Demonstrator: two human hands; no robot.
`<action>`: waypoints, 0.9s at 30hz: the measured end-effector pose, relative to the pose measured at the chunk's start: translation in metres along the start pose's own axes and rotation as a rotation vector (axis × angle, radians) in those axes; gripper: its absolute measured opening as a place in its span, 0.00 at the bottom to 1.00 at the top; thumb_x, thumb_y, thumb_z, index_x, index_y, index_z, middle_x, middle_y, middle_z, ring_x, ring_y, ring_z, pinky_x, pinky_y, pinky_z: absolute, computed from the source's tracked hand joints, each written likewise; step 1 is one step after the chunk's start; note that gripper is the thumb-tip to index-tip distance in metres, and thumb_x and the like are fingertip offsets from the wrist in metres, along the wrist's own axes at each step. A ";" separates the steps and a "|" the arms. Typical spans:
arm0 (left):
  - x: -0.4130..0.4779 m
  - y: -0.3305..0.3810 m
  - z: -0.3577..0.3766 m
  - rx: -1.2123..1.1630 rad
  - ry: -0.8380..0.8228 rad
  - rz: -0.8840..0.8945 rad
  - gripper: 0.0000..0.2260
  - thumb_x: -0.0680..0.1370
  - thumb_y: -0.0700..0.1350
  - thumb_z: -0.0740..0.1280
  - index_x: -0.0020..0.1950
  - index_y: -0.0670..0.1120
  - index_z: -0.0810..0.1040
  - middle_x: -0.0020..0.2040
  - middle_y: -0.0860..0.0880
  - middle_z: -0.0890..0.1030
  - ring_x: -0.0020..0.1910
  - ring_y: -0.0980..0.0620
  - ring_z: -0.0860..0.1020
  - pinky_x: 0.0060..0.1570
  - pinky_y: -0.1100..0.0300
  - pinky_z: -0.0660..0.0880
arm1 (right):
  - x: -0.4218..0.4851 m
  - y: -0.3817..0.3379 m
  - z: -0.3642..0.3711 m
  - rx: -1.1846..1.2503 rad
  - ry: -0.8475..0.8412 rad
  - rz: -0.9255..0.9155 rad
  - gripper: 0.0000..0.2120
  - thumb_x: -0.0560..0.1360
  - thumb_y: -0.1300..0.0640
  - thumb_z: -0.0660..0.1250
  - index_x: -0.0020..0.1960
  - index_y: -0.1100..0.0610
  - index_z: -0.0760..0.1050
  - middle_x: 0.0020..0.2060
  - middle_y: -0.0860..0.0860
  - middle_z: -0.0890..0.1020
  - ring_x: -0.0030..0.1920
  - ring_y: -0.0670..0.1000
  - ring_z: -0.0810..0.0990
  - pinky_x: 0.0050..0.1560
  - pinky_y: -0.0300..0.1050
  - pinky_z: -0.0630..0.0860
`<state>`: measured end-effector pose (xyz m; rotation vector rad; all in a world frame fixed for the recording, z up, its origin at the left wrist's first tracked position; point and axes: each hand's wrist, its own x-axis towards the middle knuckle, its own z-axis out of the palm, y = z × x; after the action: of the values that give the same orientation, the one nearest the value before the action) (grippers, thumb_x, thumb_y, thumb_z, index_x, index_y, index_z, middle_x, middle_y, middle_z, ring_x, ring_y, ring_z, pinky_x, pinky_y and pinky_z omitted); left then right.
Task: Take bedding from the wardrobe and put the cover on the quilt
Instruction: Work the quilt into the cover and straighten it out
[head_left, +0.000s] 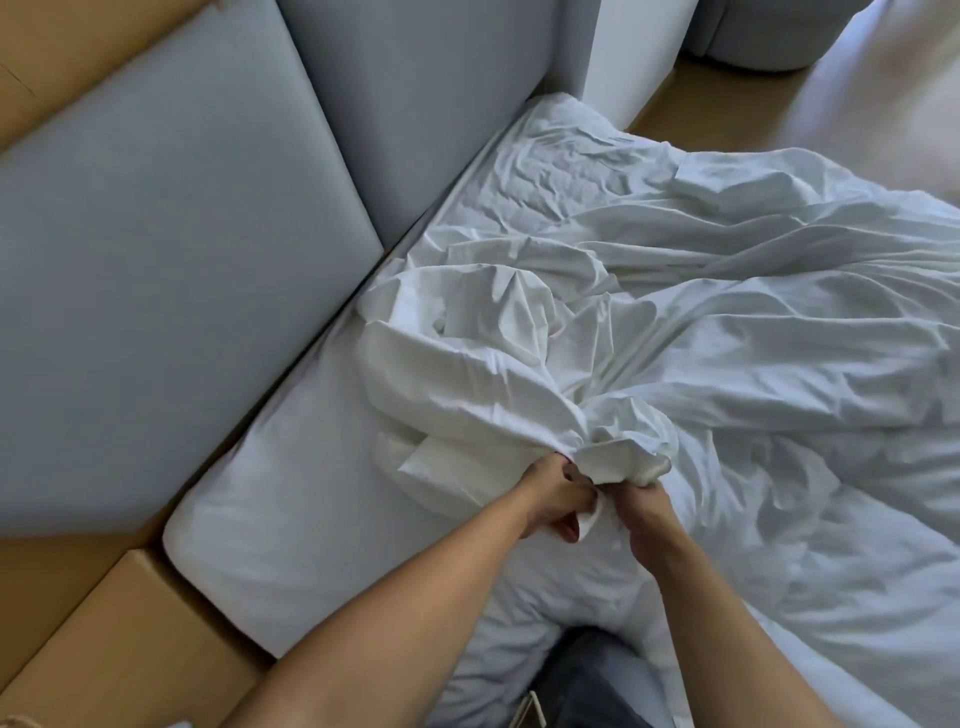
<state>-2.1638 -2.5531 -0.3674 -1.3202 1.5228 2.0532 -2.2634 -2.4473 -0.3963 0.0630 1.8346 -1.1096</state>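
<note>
Nearest, two bare hands meet above the bed (291, 493). The left hand (553, 499) and the right hand (643, 513) both clench one bunched corner of the white cover (493, 384), and they are very close to each other. I judge the step is fitting the cover on the quilt, at one corner. The next move calls for holding this corner firm and drawing the cloth along the quilt (779, 364), which lies crumpled farther across the bed. Both are white, so their border is not sure. I count one cover, one quilt and two large grey headboard panels (156, 291) behind.
</note>
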 end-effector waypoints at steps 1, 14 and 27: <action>0.002 0.000 -0.005 -0.045 0.006 0.005 0.06 0.74 0.36 0.68 0.40 0.46 0.79 0.28 0.51 0.79 0.24 0.54 0.77 0.25 0.62 0.75 | 0.002 0.001 -0.002 0.011 -0.011 -0.012 0.17 0.66 0.50 0.76 0.54 0.52 0.82 0.46 0.54 0.87 0.52 0.60 0.84 0.55 0.61 0.80; -0.047 0.105 -0.199 -1.186 0.359 0.618 0.15 0.77 0.51 0.60 0.53 0.44 0.81 0.49 0.41 0.83 0.50 0.40 0.81 0.50 0.48 0.80 | -0.003 0.011 -0.011 0.070 0.068 -0.030 0.13 0.76 0.60 0.70 0.61 0.58 0.79 0.52 0.57 0.84 0.54 0.58 0.82 0.57 0.58 0.79; -0.102 0.164 -0.257 -0.638 0.871 0.566 0.11 0.73 0.29 0.66 0.50 0.40 0.83 0.38 0.45 0.83 0.32 0.53 0.78 0.38 0.57 0.80 | -0.036 0.003 -0.010 0.108 0.108 -0.041 0.24 0.64 0.53 0.74 0.57 0.62 0.78 0.42 0.54 0.80 0.39 0.52 0.76 0.36 0.45 0.70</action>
<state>-2.0865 -2.8128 -0.1951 -2.5136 1.7552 2.6194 -2.2491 -2.4244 -0.3706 0.1520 1.8775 -1.2548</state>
